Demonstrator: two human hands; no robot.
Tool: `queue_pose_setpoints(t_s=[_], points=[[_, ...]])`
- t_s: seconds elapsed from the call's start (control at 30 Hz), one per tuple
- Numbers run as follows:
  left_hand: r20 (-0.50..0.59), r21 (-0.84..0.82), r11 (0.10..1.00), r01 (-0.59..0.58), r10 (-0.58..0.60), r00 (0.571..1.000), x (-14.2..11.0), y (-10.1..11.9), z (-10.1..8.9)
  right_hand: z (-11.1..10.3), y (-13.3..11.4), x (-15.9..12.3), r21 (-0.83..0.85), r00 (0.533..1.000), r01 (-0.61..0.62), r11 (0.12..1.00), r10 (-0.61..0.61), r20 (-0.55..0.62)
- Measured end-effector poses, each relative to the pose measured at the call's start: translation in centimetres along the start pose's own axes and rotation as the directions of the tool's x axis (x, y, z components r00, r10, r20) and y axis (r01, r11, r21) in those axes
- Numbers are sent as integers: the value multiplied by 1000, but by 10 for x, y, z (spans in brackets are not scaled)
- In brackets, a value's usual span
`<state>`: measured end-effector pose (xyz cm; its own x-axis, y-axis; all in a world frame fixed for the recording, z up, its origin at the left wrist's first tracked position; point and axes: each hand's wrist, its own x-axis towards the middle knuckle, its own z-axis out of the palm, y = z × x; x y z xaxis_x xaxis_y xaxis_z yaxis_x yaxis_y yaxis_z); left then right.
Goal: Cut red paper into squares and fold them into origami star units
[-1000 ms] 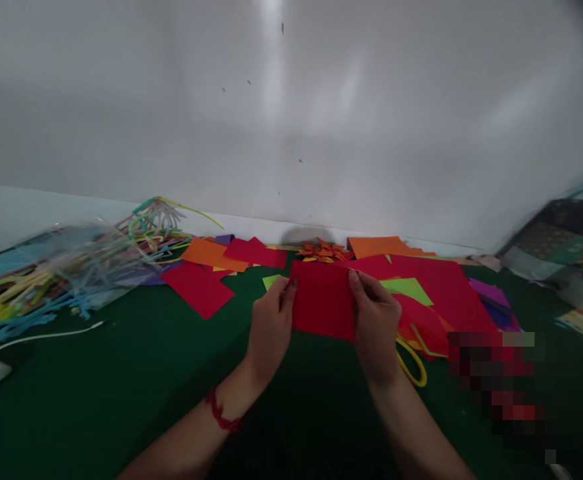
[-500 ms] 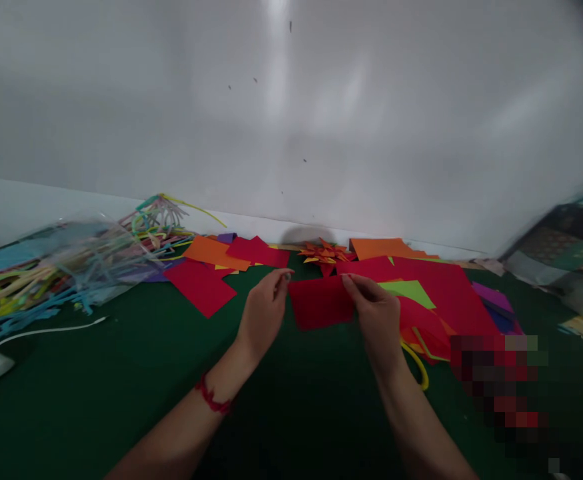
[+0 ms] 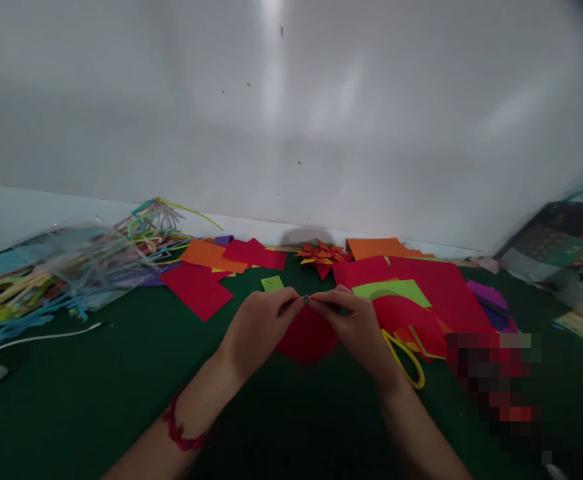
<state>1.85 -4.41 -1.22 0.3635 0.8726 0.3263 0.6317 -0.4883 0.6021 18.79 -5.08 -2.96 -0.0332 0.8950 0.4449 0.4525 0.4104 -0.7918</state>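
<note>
My left hand point(image 3: 256, 327) and my right hand point(image 3: 354, 327) meet above a green table point(image 3: 96, 387), fingertips pinched together on the top edge of a red paper sheet point(image 3: 307, 337). The sheet hangs bent between the two hands, with its lower part bulging toward me. A red thread band circles my left wrist. Yellow-handled scissors point(image 3: 405, 358) lie just right of my right hand, partly under red paper.
Loose red, orange, green and purple paper sheets point(image 3: 421, 293) cover the table's far side. A folded orange-red paper star point(image 3: 321, 253) sits by the white wall. Coloured strips in a clear bag point(image 3: 66, 273) lie at the left. A patterned bag point(image 3: 566, 247) stands at the right.
The hands have come together from the sheet's two sides, bringing its corners to meet. The flat red sheet is now bent over between them.
</note>
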Motion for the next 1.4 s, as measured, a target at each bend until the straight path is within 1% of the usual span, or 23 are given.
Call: queue_pose_setpoints(t_s=[0.13, 0.23, 0.33, 0.43, 0.53, 0.73, 0.87, 0.97, 1.03, 1.13, 1.2, 1.27, 1.3, 1.33, 1.4], points=[[30, -29, 999, -16, 17, 999, -2, 5, -1, -3, -3, -1, 25, 1000, 0, 1000, 0, -15], [28, -29, 1000, -7, 7, 1000, -3, 9, -1, -4, -2, -1, 33, 999, -15, 999, 16, -39], [46, -56, 998, -3, 6, 999, -4, 9, -2, -4, -2, -2, 19, 997, -30, 999, 31, -71], [69, -96, 995, -15, 21, 997, -4, 7, -2, -7, -3, -3, 54, 992, -35, 998, 41, -116], [62, -107, 994, -7, 14, 998, -4, 8, -2, -12, -5, -2, 81, 990, -54, 995, 64, -129], [68, -139, 986, 88, -79, 995, -4, 8, -2, -15, -7, -2, 133, 987, -92, 987, 107, -116], [72, -228, 962, 151, -138, 988, -2, 5, -1, -14, -6, -2, 146, 986, -96, 985, 114, -122], [79, -323, 924, 206, -190, 979, 0, 2, 2, -15, -6, -1, 150, 984, -108, 983, 127, -125], [134, -396, 885, 244, -207, 969, 1, 1, 3, -15, -7, -2, 158, 983, -117, 980, 138, -125], [279, -461, 835, 299, -184, 943, 2, -1, 3, -16, -10, -2, 163, 984, -114, 980, 134, -119], [405, -487, 804, 342, -140, 904, 3, -2, 2, -17, -11, -3, 158, 988, -107, 982, 122, -93], [500, -497, 777, 387, -109, 859, 3, -4, 0, -18, -13, -3, 156, 991, -104, 982, 116, -70], [521, -495, 769, 405, -110, 847, 3, -5, 0, -18, -13, -3, 160, 991, -105, 982, 117, -69], [525, -493, 763, 417, -121, 843, 3, -6, -1, -19, -13, -3, 168, 990, -107, 980, 121, -77], [504, -518, 746, 419, -131, 854, 5, -9, 0, -21, -11, -2, 187, 984, -110, 976, 133, -119]])
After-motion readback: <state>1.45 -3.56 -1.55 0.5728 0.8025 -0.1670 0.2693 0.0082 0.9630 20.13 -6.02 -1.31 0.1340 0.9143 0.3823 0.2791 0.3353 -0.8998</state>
